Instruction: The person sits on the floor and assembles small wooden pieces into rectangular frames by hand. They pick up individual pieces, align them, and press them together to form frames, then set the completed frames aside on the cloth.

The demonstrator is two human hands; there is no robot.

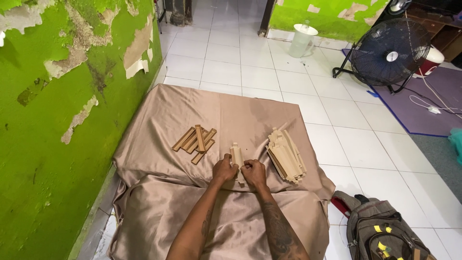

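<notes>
Both hands clamped on a small bundle of pale wooden slats [237, 158] lying lengthwise away from me at mid-cloth: my left hand [224, 169] grips its near end from the left side, fingers curled shut on the wood, and my right hand [253, 173] pinches same end from the right, knuckles up. Hands nearly touching each other; far end of bundle sticks out beyond them, resting on the cloth.

Biggest to smallest around that:
- White tiled floor [231, 67] fills most of the view, w/ a green wall with peeling paint [57, 96] on my left.
- Tan satin cloth [183, 202] spread over floor, edge bunched against the wall, draped toward my lap.
- Purple mat [433, 106] far right, white cable across it.
- Black floor fan [390, 54] standing at mat's edge.
- Olive-grey backpack [380, 231] on the tiles just right of the cloth, near corner.
- White plastic jug [302, 40] far back on tiles.
- Stack of pale wooden slats [286, 155] on cloth just right of my hands, not touching them.
- Loose pile of darker brown wooden sticks [196, 139] on cloth to the left, apart from bundle, some crossed over others.
</notes>
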